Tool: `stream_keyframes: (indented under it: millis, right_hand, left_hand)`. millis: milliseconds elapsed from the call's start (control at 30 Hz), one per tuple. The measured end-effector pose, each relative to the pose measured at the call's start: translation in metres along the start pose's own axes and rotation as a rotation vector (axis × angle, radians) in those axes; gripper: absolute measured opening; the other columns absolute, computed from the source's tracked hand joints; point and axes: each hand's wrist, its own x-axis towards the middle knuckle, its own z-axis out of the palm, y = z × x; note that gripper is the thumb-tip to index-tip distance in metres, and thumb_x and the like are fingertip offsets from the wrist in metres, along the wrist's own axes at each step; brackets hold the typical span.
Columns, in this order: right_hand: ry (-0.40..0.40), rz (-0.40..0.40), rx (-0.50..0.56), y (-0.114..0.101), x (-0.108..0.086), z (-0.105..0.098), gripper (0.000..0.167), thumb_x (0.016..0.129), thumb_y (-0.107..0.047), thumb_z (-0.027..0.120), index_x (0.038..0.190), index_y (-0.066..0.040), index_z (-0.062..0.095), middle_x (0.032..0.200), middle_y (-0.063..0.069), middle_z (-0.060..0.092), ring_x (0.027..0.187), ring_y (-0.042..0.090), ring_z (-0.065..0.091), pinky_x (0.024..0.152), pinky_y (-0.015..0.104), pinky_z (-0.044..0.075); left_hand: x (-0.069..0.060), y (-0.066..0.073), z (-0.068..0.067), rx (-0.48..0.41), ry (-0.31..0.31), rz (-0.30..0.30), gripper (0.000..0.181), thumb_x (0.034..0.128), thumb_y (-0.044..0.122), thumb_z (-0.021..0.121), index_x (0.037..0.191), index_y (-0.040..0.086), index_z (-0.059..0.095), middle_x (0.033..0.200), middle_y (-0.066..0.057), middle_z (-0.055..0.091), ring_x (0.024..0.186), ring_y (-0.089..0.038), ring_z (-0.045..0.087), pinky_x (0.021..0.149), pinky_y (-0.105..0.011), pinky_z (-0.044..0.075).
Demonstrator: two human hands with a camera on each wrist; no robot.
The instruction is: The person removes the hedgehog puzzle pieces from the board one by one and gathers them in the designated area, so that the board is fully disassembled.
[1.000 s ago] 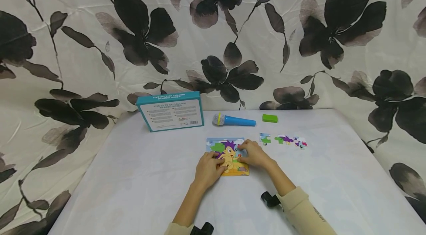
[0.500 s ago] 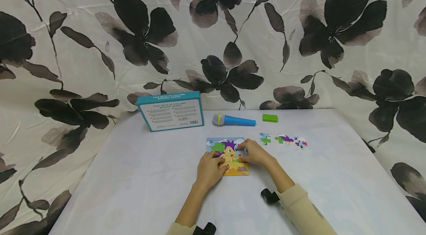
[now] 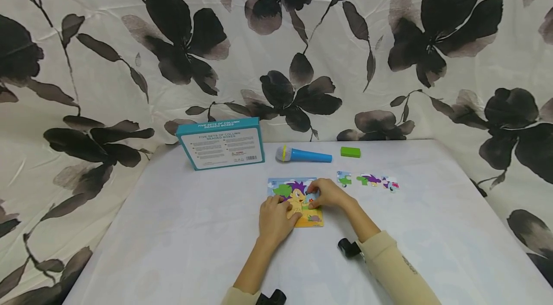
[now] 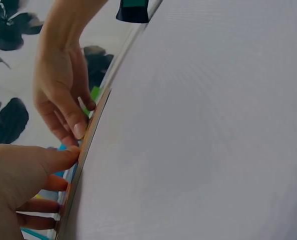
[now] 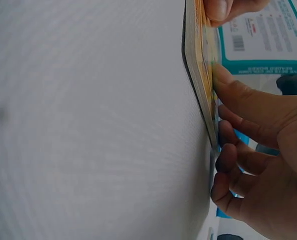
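A flat jigsaw puzzle (image 3: 313, 219) with a purple-haired cartoon animal on an orange and blue ground lies on the white table. My left hand (image 3: 275, 218) rests its fingertips and thumb on the puzzle's left and lower part, covering some of the picture. From the right side, my right hand (image 3: 330, 193) touches the picture with its thumb and index finger, which stand a little apart. Seen from the right wrist, the puzzle (image 5: 201, 80) shows its thick layered edge, and the right thumb lies against its top. No piece is visible between the fingers of either hand.
Loose puzzle pieces (image 3: 344, 179) lie right of the puzzle, in a short row. Behind stand a teal and white box (image 3: 222, 146), a blue toy microphone (image 3: 308, 155) and a green block (image 3: 350, 152). Flowered cloth hangs at the back.
My left hand has shifted slightly to the right over the puzzle, its thumb further across the picture. The right hand has stayed almost in place. The loose pieces lie as before.
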Motion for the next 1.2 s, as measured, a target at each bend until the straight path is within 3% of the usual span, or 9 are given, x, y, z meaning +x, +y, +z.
stream_keyframes:
  millis: [267, 500, 867, 1200]
  right_hand:
    - [0.007, -0.026, 0.004, 0.0022, 0.0016, 0.0002, 0.037, 0.068, -0.012, 0.084, 0.098, 0.0, 0.066, 0.088, 0.004, 0.06, 0.083, 0.017, 0.052, 0.08, 0.033, 0.048]
    - [0.021, -0.03, -0.004, 0.0031, 0.0029, 0.0019, 0.04, 0.069, -0.012, 0.083, 0.103, 0.003, 0.067, 0.09, 0.006, 0.063, 0.085, 0.018, 0.054, 0.082, 0.034, 0.048]
    - [0.009, -0.035, 0.002, 0.0022, 0.001, 0.0003, 0.025, 0.072, -0.012, 0.081, 0.091, -0.004, 0.068, 0.082, 0.0, 0.06, 0.076, 0.014, 0.046, 0.069, 0.027, 0.042]
    - [0.0, -0.106, 0.006, 0.0057, -0.0065, 0.0013, 0.028, 0.081, -0.011, 0.073, 0.106, -0.002, 0.064, 0.076, 0.001, 0.053, 0.068, 0.012, 0.044, 0.06, 0.023, 0.04]
  left_hand:
    - [0.0006, 0.0076, 0.0036, 0.034, 0.022, -0.06, 0.042, 0.0719, 0.05, 0.076, 0.083, 0.009, 0.072, 0.093, -0.007, 0.062, 0.089, -0.024, 0.053, 0.086, -0.041, 0.044]
    - [0.0004, 0.0088, 0.0046, 0.039, 0.044, -0.064, 0.042, 0.0698, 0.051, 0.077, 0.08, 0.01, 0.072, 0.089, -0.006, 0.061, 0.086, -0.023, 0.053, 0.084, -0.04, 0.045]
    - [0.0004, 0.0096, 0.0043, 0.034, 0.044, -0.074, 0.043, 0.0701, 0.051, 0.077, 0.082, 0.01, 0.072, 0.091, -0.007, 0.061, 0.087, -0.023, 0.053, 0.085, -0.041, 0.045]
    - [0.0005, 0.0098, 0.0037, 0.027, 0.04, -0.081, 0.043, 0.0713, 0.051, 0.076, 0.083, 0.009, 0.072, 0.093, -0.007, 0.06, 0.09, -0.024, 0.053, 0.087, -0.042, 0.044]
